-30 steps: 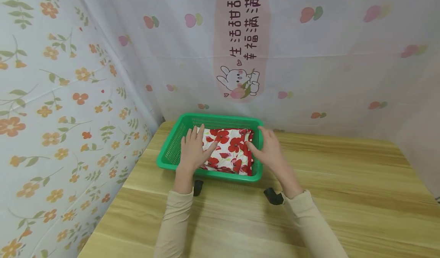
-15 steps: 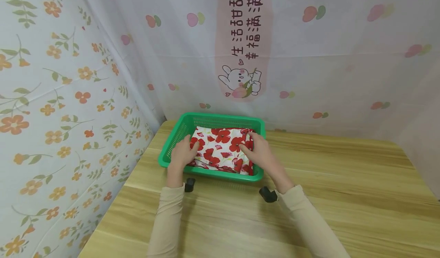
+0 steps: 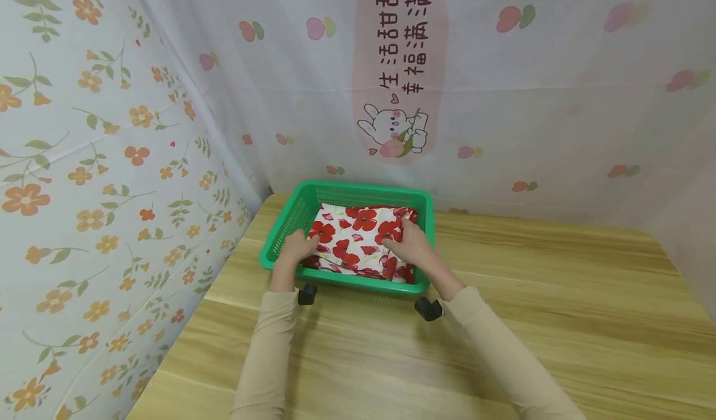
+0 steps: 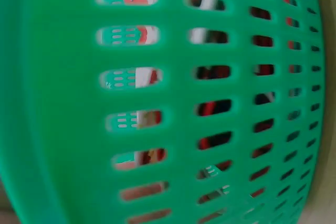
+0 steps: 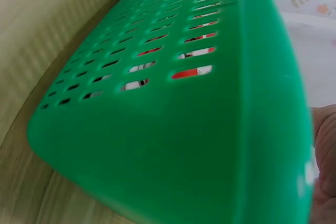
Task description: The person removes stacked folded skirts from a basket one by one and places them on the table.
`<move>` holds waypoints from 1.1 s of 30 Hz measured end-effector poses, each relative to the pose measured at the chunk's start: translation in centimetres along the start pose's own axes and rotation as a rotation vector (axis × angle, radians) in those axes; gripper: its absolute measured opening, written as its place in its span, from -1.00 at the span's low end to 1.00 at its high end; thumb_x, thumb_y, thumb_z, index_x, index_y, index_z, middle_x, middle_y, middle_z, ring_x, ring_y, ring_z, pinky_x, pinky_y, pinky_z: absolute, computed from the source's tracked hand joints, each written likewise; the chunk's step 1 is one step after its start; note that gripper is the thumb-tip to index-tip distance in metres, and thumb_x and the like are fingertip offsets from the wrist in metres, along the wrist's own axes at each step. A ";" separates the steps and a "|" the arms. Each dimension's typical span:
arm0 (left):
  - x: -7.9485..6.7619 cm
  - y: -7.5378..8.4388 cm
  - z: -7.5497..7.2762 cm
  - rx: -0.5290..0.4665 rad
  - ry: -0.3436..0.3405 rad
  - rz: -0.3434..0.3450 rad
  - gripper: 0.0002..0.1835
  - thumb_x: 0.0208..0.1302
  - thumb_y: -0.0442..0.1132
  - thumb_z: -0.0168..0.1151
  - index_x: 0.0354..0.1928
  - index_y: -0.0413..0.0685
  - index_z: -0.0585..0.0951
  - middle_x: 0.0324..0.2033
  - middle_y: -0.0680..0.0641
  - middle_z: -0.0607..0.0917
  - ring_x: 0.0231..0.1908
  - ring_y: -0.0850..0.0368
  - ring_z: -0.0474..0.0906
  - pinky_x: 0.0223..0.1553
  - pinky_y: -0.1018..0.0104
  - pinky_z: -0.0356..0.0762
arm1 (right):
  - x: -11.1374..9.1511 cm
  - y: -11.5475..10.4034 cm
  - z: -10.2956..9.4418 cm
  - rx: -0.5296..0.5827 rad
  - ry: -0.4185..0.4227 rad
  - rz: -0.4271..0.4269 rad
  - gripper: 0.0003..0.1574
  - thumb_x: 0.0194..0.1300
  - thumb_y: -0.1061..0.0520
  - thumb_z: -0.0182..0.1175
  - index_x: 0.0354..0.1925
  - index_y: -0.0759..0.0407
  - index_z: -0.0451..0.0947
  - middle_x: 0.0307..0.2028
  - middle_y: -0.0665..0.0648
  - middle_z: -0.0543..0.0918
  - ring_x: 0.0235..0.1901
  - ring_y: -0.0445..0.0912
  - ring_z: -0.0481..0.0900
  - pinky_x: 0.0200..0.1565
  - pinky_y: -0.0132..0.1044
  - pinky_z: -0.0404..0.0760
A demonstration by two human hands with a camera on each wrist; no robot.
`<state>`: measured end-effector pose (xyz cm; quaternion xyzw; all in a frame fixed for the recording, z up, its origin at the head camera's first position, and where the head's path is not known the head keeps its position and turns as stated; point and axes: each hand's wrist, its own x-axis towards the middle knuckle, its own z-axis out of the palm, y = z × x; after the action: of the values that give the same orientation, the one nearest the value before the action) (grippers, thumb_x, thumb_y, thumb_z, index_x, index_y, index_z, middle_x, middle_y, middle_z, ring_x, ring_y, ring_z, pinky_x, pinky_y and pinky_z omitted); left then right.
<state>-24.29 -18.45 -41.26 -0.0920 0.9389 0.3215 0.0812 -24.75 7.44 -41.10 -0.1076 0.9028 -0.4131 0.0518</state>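
Note:
A folded white cloth with red poppies (image 3: pixel 358 233) lies in a green plastic basket (image 3: pixel 363 283) in the head view. At the cloth's left edge, my left hand (image 3: pixel 295 249) reaches over the near rim, thumb on top and fingers down out of sight. My right hand (image 3: pixel 415 246) holds the cloth's right side, its thumb lying on the fabric; the undersides of its fingers are hidden. Through slots in the basket wall (image 4: pixel 173 98), bits of the cloth show in the left wrist view. Part of my right hand (image 5: pixel 326 150) appears beyond the rim in the right wrist view.
The basket stands on a wooden table (image 3: pixel 503 320), near the white printed curtain (image 3: pixel 313 97) at the back. A flowered curtain (image 3: pixel 100 190) hangs along the left side. Black wrist pieces (image 3: pixel 428 309) sit under the wrists, close to the basket's near wall.
My left hand has moved left and down from above the cloth to its left edge. The right hand has come in from the basket's right rim onto the cloth's right side.

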 end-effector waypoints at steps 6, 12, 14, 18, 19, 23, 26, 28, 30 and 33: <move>0.8 0.2 -0.3 -0.024 -0.060 -0.068 -0.40 0.30 -0.07 -0.04 0.15 -0.51 0.33 0.07 -0.42 0.45 -0.02 -0.19 0.41 0.06 0.06 0.40 | 1.1 0.3 0.0 0.172 -0.034 0.113 -0.06 0.24 0.09 0.16 0.36 0.49 -0.06 0.23 0.43 0.29 0.17 0.22 0.33 0.15 0.06 0.38; 1.5 -0.1 -0.4 -0.035 -0.065 -0.099 -0.46 0.25 -0.13 0.07 0.09 -0.49 0.38 -0.03 -0.36 0.49 -0.15 -0.11 0.41 -0.05 0.11 0.45 | 2.2 0.6 -0.2 0.403 -0.028 0.301 -0.11 0.26 0.11 0.15 0.37 0.36 -0.07 0.23 0.37 0.27 0.14 0.19 0.37 0.11 0.02 0.43; 1.7 -0.1 -0.3 -0.058 -0.073 -0.100 -0.43 0.23 -0.13 0.11 0.12 -0.49 0.36 0.00 -0.36 0.48 -0.12 -0.12 0.40 -0.02 0.09 0.45 | 2.4 0.6 -0.3 0.474 -0.018 0.335 -0.16 0.26 0.16 0.15 0.34 0.33 -0.05 0.18 0.35 0.30 0.08 0.18 0.42 0.06 -0.02 0.48; 2.2 -0.2 -0.4 -0.072 -0.084 -0.099 -0.48 0.18 -0.15 0.19 0.02 -0.46 0.41 -0.09 -0.32 0.50 -0.19 -0.08 0.40 -0.17 0.17 0.48 | 2.7 0.7 -0.4 0.577 -0.015 0.361 -0.19 0.24 0.25 0.13 0.32 0.33 -0.05 0.16 0.35 0.31 0.08 0.19 0.41 0.06 -0.01 0.48; 2.2 -0.2 -0.4 -0.072 -0.083 -0.099 -0.52 0.16 -0.16 0.21 -0.04 -0.46 0.43 -0.14 -0.31 0.51 -0.23 -0.07 0.40 -0.25 0.20 0.48 | 2.7 0.6 -0.4 0.589 -0.015 0.367 -0.19 0.24 0.26 0.12 0.33 0.33 -0.06 0.16 0.36 0.30 0.09 0.20 0.41 0.07 0.00 0.47; 2.1 -0.1 -0.6 -0.093 -0.080 -0.119 -0.60 0.12 -0.20 0.26 -0.16 -0.42 0.45 -0.30 -0.22 0.50 -0.35 0.00 0.40 -0.45 0.31 0.41 | 2.6 0.4 -0.3 0.555 -0.024 0.380 -0.19 0.24 0.26 0.12 0.34 0.36 -0.02 0.14 0.38 0.35 0.08 0.22 0.44 0.04 0.01 0.50; 2.2 -0.1 -0.7 -0.155 -0.082 -0.127 -0.73 0.11 -0.22 0.27 -0.46 -0.27 0.41 -0.56 -0.09 0.39 -0.55 0.09 0.32 -0.55 0.34 0.33 | 2.4 0.3 -0.3 0.494 -0.022 0.368 -0.20 0.25 0.25 0.13 0.35 0.38 0.02 0.11 0.38 0.39 0.05 0.21 0.48 -0.01 -0.01 0.54; 2.1 -0.1 -0.7 -0.211 -0.091 -0.120 -0.67 0.13 -0.25 0.26 -0.60 -0.13 0.31 -0.66 -0.01 0.34 -0.63 0.15 0.30 -0.54 0.30 0.35 | 2.4 0.1 -0.3 0.483 -0.018 0.362 -0.19 0.25 0.25 0.13 0.36 0.38 0.01 0.12 0.38 0.39 0.05 0.20 0.48 -0.01 -0.01 0.54; 2.1 0.0 -0.7 -0.272 -0.108 -0.119 -0.58 0.15 -0.29 0.23 -0.68 -0.03 0.19 -0.74 0.04 0.28 -0.70 0.20 0.29 -0.53 0.27 0.37 | 2.4 0.1 -0.3 0.461 -0.014 0.357 -0.15 0.25 0.25 0.13 0.38 0.39 -0.02 0.15 0.39 0.37 0.07 0.20 0.46 0.01 0.00 0.52; 1.9 0.1 -0.9 -0.335 -0.139 -0.119 -0.60 0.19 -0.34 0.18 -0.66 -0.03 0.19 -0.71 0.02 0.41 -0.68 0.20 0.44 -0.44 0.25 0.49 | 2.4 -0.1 -0.3 0.422 -0.007 0.354 -0.12 0.24 0.24 0.14 0.39 0.39 -0.04 0.19 0.39 0.33 0.10 0.20 0.44 0.04 0.01 0.50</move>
<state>-26.24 -19.12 -40.92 -0.1372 0.8573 0.4736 0.1481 -27.10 6.98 -40.84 0.0637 0.8012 -0.5763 0.1476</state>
